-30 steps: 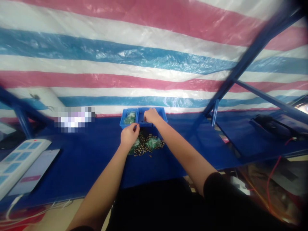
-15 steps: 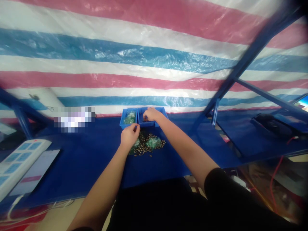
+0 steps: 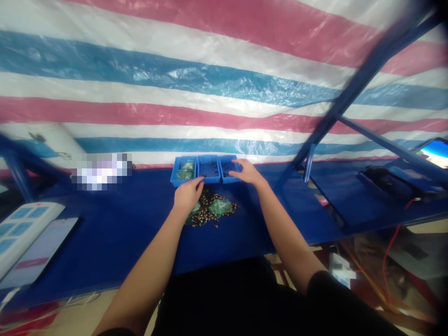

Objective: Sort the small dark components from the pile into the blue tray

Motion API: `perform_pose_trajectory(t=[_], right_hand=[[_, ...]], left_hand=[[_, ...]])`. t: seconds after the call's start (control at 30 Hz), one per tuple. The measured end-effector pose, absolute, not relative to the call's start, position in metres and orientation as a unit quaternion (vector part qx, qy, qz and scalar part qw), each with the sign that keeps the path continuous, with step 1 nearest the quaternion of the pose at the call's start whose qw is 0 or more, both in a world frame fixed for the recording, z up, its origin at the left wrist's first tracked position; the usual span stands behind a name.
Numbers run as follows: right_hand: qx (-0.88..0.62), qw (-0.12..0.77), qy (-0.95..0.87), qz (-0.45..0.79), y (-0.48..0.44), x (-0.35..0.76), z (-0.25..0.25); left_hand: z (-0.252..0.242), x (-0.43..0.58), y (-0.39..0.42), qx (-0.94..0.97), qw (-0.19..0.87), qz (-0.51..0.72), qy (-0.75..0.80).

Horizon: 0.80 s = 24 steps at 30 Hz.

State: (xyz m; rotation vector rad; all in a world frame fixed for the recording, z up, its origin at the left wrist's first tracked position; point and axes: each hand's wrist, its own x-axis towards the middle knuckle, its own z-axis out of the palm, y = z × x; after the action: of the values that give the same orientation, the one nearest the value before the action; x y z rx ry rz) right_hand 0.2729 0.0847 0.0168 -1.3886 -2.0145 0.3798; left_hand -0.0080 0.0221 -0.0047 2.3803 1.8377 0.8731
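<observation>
Head view, both hands at the bench [image 3: 105, 238], which is covered in blue. Row of three blue plastic bins [image 3: 179, 179] sits at the far edge, bins touching side by side.

Left hand [image 3: 187, 195]: fingers curled and drawn together at the near rim of the middle bin, directly above the loose pile. Whether a part is pinched between them cannot be told from this view. Right hand [image 3: 248, 171]: open, fingers extended, no held item visible, just beside the right bin and reaching over its rim.

Contents: left bin has a layer of green pieces [image 3: 185, 169]; middle bin has scattered small dark parts [image 3: 208, 170]; right bin has a few similar parts [image 3: 227, 167]. Exact part type too small to tell.

Loose pile [image 3: 210, 210] lies on the bench just in front of the bins, partly under the left hand: small brass-and-black parts mixed with green pieces. Estimate: bulk of the material is in this pile; only a small share is in the bins, so most is unsorted.

Nearby: white power strip [image 3: 28, 228] at left edge of bench.
</observation>
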Motion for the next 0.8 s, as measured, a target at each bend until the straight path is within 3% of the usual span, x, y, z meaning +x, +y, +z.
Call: perform_pose_trajectory(t=[0.37,0.7,0.8], right_hand=[[-0.565,0.341,-0.737,0.147,0.066,0.255,-0.013],[-0.592,0.33,-0.733,0.058,0.032,0.238,0.018],[-0.573,0.236,-0.775,0.122,0.024,0.223,0.02]], left_hand=[[-0.002,-0.007,0.02,0.775,-0.029,0.289,0.562],[-0.001,-0.008,0.02,0.788,-0.004,0.317,0.528],[-0.001,-0.007,0.02,0.795,-0.008,0.319,0.516]])
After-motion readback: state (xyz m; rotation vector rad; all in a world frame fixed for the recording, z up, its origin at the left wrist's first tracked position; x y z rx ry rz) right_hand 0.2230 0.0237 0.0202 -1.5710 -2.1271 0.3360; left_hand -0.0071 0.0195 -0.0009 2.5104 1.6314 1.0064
